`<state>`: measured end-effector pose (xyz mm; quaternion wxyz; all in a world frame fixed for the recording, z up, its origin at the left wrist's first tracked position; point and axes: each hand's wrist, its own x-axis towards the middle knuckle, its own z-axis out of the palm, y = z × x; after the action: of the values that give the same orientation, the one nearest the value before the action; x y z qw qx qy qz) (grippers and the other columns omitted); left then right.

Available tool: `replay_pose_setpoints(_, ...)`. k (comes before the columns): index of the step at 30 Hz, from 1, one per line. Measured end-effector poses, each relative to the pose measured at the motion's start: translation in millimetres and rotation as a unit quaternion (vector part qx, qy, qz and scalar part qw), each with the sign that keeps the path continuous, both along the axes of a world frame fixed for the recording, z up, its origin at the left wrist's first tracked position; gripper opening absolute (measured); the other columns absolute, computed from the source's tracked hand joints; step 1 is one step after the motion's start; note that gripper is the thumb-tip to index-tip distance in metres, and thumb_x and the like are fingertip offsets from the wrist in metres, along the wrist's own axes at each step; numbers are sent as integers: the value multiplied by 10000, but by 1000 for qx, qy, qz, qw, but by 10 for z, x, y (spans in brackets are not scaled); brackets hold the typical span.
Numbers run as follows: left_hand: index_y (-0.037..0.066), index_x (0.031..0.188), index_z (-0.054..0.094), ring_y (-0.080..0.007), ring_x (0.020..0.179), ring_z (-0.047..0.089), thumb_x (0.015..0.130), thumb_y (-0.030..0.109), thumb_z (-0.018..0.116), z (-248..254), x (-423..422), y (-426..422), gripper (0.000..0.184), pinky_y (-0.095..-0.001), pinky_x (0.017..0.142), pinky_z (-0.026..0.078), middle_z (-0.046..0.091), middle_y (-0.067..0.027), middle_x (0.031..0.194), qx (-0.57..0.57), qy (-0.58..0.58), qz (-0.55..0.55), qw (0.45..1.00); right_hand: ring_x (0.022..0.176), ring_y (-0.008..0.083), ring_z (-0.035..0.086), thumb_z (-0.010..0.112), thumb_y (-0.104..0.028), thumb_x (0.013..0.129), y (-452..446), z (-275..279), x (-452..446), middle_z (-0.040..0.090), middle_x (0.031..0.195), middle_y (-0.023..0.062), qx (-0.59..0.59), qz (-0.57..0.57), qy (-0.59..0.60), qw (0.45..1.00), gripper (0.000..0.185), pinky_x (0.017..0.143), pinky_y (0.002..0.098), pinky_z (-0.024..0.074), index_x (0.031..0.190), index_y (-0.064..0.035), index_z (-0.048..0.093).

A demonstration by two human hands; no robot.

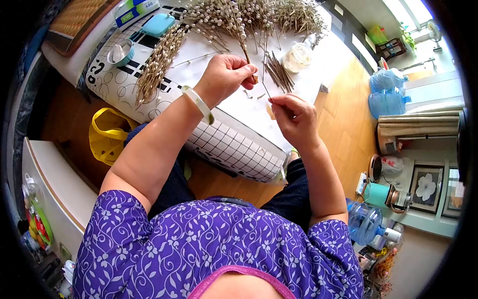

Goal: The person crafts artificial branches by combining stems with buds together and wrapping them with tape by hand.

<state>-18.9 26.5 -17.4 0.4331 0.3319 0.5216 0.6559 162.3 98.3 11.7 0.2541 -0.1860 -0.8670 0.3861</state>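
My left hand (230, 77), with a pale bangle (197, 104) on its wrist, is closed around the lower stems of an upright bunch of budded twigs (240, 31). To its right, my right hand (295, 115) pinches the lower end of a thin dark stem (266, 88), which slants up toward the bunch. Cut stem pieces (280, 72) lie on the white table covering (224, 109) just beyond my right hand. A few small scraps lie between the hands. More budded twigs (298, 17) are spread at the table's far side.
A twig bundle (158, 67), a bowl (121, 53), a light blue box (158, 25) and a clear round container (297, 57) are on the table. A yellow bag (107, 135) stands at lower left. Water bottles (387, 94) are on the right.
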Motion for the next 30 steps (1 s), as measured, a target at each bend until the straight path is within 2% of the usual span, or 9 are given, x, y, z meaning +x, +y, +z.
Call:
replay_pose_setpoints(4,-40,806,614,-123,593,587,817,133,577,-12,0,14,177,-228,561,495,616,-95,690,8,17,-7,1000,519,127,516,576,18,725,23,2,-58,566,661,96,19,2,-9,1000,83,475,233,405,796,5,618)
replay_pose_setpoints(10,-47,805,612,-117,591,587,818,138,576,-3,22,6,189,-223,557,488,616,-91,686,-2,40,-2,999,514,122,522,577,12,726,-5,-47,-123,573,653,96,8,8,-5,1000,80,472,227,411,792,6,623)
replay_pose_setpoints(30,-44,800,611,-119,583,582,812,122,576,-10,36,21,171,-231,557,490,613,-92,676,5,32,0,999,522,186,572,577,-8,722,12,-74,-111,593,656,138,14,-29,-28,999,79,491,261,444,791,-3,616)
